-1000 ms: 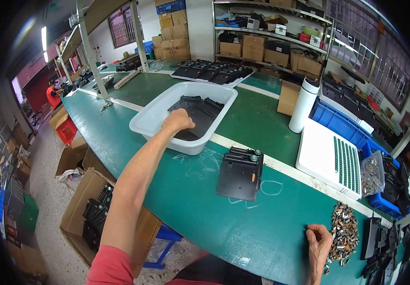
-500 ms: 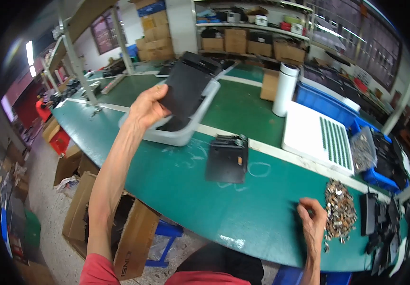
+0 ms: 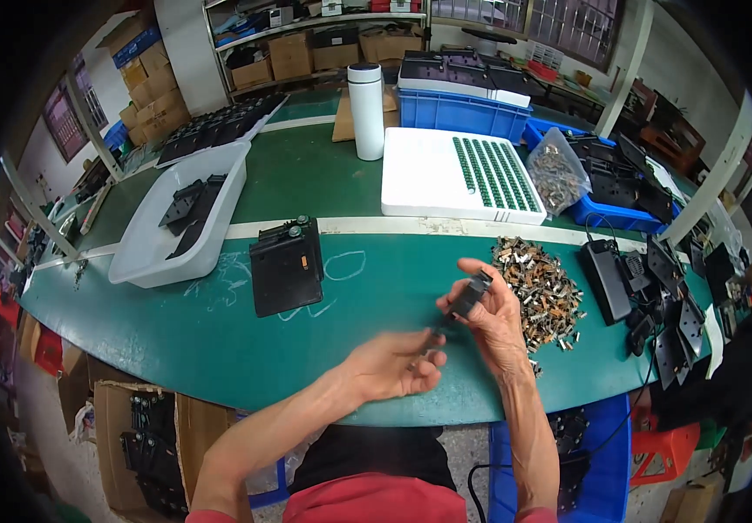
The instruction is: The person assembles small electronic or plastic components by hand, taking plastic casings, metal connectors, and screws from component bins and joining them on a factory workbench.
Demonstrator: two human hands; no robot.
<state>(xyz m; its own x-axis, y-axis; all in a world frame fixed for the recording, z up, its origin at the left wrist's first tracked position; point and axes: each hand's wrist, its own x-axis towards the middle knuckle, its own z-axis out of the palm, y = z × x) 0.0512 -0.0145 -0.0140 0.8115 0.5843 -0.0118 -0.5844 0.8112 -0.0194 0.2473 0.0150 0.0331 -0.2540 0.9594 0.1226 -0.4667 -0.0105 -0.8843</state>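
Note:
In front of my body, both hands are around a narrow black part, seen nearly edge-on, its lower end blurred. My right hand grips its upper end between thumb and fingers. The curled fingers of my left hand close on the dark lower end, smeared by motion. Another black flat piece with a hinge-like end lies on the green table to the left. Next to my right hand is a heap of small metal and brown pieces.
A translucent tub at left holds black parts. Farther back stand a white bottle, a white panel with green rows and blue bins. A black adapter and black parts lie right. A cardboard box sits below.
My left hand has come from over the tub to the front with the black part. My right hand has lifted from beside the heap and grips it too. The view has swung right.

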